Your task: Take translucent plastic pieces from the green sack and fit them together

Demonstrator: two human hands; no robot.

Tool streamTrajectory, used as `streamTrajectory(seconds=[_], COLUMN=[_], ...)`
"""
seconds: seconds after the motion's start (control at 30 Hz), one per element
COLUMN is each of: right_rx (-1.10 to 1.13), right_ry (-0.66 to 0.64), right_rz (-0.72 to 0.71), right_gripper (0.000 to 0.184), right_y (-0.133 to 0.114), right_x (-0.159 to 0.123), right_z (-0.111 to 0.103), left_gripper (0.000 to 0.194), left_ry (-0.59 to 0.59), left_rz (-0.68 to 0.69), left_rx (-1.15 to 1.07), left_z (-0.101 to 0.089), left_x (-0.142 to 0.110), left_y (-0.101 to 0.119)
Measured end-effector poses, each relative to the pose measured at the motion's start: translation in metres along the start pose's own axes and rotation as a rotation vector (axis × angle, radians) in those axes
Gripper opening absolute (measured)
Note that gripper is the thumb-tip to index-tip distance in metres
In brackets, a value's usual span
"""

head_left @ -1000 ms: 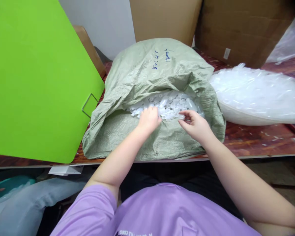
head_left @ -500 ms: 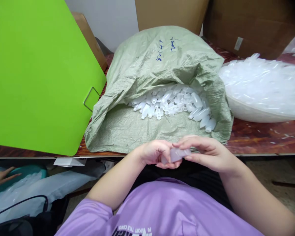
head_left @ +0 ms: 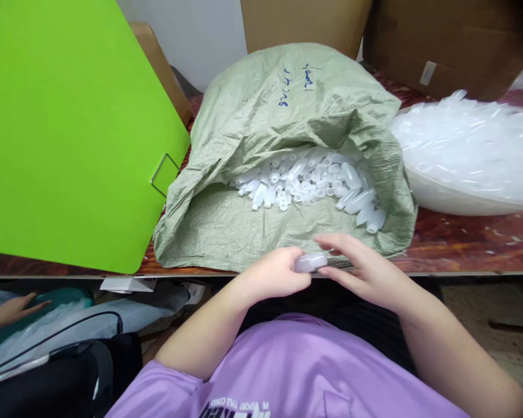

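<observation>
A pale green woven sack (head_left: 261, 116) lies open on the table, and a heap of small translucent white plastic bottles (head_left: 307, 183) spills from its mouth. Just in front of the sack, over the table's front edge, my left hand (head_left: 274, 270) and my right hand (head_left: 359, 267) meet around one small translucent bottle (head_left: 310, 262). My left hand's fingers are curled on one end of it. My right hand pinches the other end with thumb and fingertips.
A bright green board (head_left: 65, 128) with a wire clip leans at the left. A clear plastic bag (head_left: 470, 151) of translucent parts lies at the right, with cardboard boxes (head_left: 453, 40) behind. Another person's hand (head_left: 13, 307) rests on a teal thing at the lower left.
My hands left the sack's mouth with a bottle and came back over the table edge. Since half a second ago they moved slightly up and the bottle turned between them.
</observation>
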State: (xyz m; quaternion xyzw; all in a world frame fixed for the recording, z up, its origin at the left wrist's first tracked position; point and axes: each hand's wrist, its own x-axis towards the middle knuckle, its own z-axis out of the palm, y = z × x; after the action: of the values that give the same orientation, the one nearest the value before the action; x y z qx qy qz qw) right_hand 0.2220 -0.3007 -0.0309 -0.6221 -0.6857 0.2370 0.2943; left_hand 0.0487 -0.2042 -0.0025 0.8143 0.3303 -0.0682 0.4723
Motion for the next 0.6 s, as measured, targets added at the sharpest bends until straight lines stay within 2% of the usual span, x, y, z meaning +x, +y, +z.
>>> streamTrajectory(seconds=[0.07,0.13,0.2,0.27,0.33,0.37,0.43,0.5,0.6], right_rx=[0.015,-0.001,0.002,0.019,-0.007,-0.037,-0.087,-0.101,-0.206], right_ry=[-0.072,-0.126,-0.083,-0.033,-0.045,-0.056,-0.043,0.009,0.154], right_rz=[-0.001,0.059,0.027,-0.099,-0.167,-0.159,-0.114,-0.140,-0.342], right_gripper=[0.029,0.032,0.033,0.033,0.029,0.025,0.033,0.040,0.035], right_y=[0.001,0.001,0.000,-0.002,-0.005,-0.007,-0.010,-0.009,-0.004], right_x=[-0.003,-0.005,-0.005,-0.006,-0.006,-0.007,-0.007,-0.008,-0.009], right_z=[0.003,0.007,0.010,0.012,0.015,0.018,0.023,0.027,0.028], left_gripper=[0.013,0.015,0.018,0.019,0.021,0.022,0.022,0.022,0.025], left_ry=[-0.020,-0.044,-0.092,-0.172,-0.229,-0.240,-0.244,-0.257,-0.342], left_rz=[0.005,-0.008,-0.013,-0.004,-0.006,-0.011,-0.013,-0.002,-0.003], left_rx=[-0.008,0.010,-0.021,-0.120,-0.207,-0.234,-0.268,-0.310,-0.355], left_z=[0.000,0.001,0.003,0.005,0.007,0.008,0.010,0.010,0.009], left_x=[-0.001,-0.002,-0.002,-0.002,-0.003,-0.003,-0.003,-0.003,-0.002], left_y=[-0.001,-0.004,-0.007,-0.010,-0.014,-0.015,-0.016,-0.017,-0.018])
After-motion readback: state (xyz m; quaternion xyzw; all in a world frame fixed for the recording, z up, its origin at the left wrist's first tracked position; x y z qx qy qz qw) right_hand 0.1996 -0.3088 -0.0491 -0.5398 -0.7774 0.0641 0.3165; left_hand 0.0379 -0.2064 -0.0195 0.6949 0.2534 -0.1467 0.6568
